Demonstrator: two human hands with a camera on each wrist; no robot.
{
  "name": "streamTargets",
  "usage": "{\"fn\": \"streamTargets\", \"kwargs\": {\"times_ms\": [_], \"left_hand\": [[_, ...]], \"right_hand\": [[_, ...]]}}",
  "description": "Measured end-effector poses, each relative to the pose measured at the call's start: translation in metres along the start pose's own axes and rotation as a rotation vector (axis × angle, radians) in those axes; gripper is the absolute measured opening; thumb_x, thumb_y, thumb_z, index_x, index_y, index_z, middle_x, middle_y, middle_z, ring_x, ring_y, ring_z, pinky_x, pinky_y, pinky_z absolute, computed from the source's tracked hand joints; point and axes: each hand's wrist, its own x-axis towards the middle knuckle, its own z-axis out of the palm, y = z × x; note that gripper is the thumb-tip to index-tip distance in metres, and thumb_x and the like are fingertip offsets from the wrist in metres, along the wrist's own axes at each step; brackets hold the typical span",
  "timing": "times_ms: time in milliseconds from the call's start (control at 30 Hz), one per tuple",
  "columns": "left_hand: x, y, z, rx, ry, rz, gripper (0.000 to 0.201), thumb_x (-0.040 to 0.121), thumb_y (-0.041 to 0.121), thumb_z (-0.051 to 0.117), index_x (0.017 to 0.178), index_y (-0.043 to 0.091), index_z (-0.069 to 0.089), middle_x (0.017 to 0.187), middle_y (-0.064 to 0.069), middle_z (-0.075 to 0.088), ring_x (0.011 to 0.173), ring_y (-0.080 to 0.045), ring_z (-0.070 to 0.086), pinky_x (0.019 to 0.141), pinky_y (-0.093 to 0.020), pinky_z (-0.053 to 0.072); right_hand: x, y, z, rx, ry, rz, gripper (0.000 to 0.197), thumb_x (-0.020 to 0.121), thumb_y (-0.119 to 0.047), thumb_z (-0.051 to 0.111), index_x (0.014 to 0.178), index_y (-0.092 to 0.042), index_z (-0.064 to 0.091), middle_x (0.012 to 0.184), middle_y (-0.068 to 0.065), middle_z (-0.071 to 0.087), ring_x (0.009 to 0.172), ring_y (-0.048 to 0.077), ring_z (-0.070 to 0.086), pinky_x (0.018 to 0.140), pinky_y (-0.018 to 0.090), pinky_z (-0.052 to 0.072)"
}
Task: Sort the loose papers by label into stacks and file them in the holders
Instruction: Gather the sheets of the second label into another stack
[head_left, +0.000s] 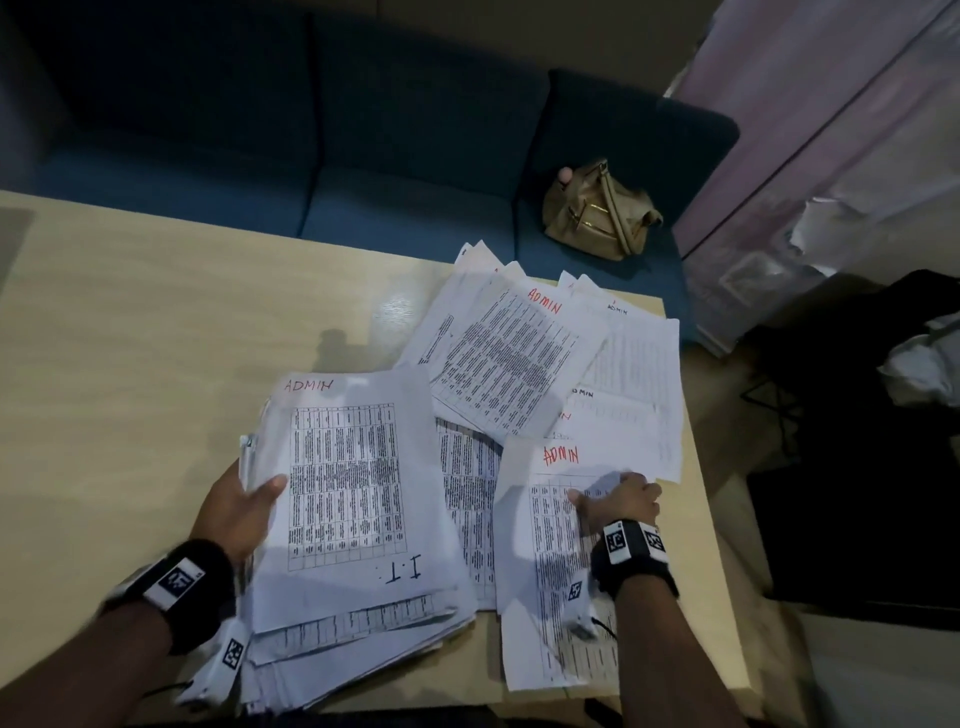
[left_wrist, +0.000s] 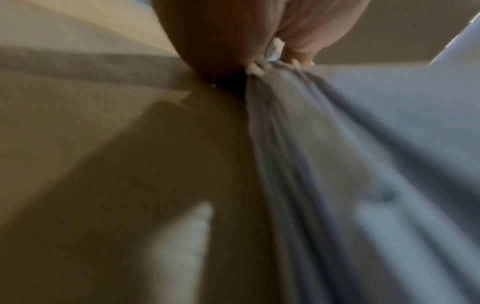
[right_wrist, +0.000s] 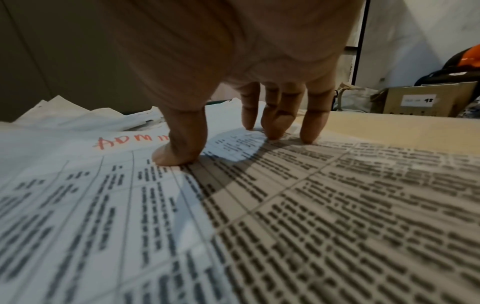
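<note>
White papers (head_left: 358, 499), black tables, red labels; beige table (head_left: 130, 338); navy sofa (head_left: 311, 130); tan bag (head_left: 597, 213).

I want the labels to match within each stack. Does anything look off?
Yes. The top sheet of the stack gripped by the left hand bears red ADMIN at its far end and I.T. at its near end. The sheet under the right hand reads ADMIN.

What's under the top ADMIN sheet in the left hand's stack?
Under the top ADMIN sheet, gripped by the left hand, more printed-table sheets fan out at the near edge. Their labels are covered, so unreadable.
</note>
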Motion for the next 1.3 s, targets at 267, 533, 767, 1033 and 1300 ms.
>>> {"fn": "streamTargets", "kwargs": {"times_ms": [267, 533, 767, 1033, 1300], "left_hand": [[0.003, -0.002, -0.001, 0.106, 0.02, 0.03, 0.049, 0.093, 0.032, 0.056, 0.137, 0.014, 0.044, 0.103, -0.012, 0.062, 0.089, -0.03, 0.058, 0.08, -0.041, 0.049], [0.001, 0.002, 0.0, 0.084, 0.05, 0.029, 0.042, 0.094, 0.023, 0.056, 0.134, 0.012, 0.048, 0.108, -0.015, 0.063, 0.089, -0.03, 0.059, 0.084, -0.039, 0.048], [-0.009, 0.006, 0.002, 0.023, 0.042, 0.043, 0.042, 0.096, 0.023, 0.053, 0.137, 0.014, 0.046, 0.107, -0.007, 0.058, 0.093, -0.027, 0.055, 0.082, -0.035, 0.041], [-0.006, -0.003, 0.001, 0.018, 0.055, 0.036, 0.041, 0.096, 0.027, 0.054, 0.135, 0.018, 0.047, 0.108, -0.011, 0.062, 0.087, -0.028, 0.058, 0.075, -0.034, 0.048], [-0.004, -0.005, 0.001, 0.049, 0.049, 0.037, 0.042, 0.095, 0.03, 0.055, 0.134, 0.016, 0.047, 0.111, -0.012, 0.063, 0.095, -0.031, 0.059, 0.089, -0.043, 0.051]], "right_hand": [[0.002, 0.006, -0.004, 0.005, 0.011, -0.015, 0.085, 0.063, -0.054, 0.079, 0.126, -0.01, 0.044, 0.13, 0.016, 0.047, 0.125, 0.035, 0.039, 0.098, 0.049, 0.038], [0.005, 0.017, -0.009, 0.087, 0.002, 0.001, 0.094, 0.062, -0.044, 0.084, 0.129, 0.0, 0.036, 0.132, 0.023, 0.04, 0.121, 0.043, 0.043, 0.096, 0.05, 0.042], [0.008, 0.04, -0.016, 0.304, -0.077, -0.024, 0.063, 0.075, -0.024, 0.079, 0.128, -0.008, 0.048, 0.128, 0.017, 0.058, 0.115, 0.035, 0.056, 0.091, 0.036, 0.047], [0.012, 0.062, -0.029, 0.217, 0.116, -0.05, 0.027, 0.079, -0.025, 0.073, 0.085, 0.0, 0.065, 0.093, 0.024, 0.069, 0.08, 0.034, 0.062, 0.069, 0.031, 0.045], [0.002, 0.055, -0.028, 0.432, 0.124, -0.074, 0.035, 0.083, -0.023, 0.068, 0.111, -0.005, 0.06, 0.101, 0.019, 0.067, 0.088, 0.034, 0.06, 0.078, 0.034, 0.047]]}}
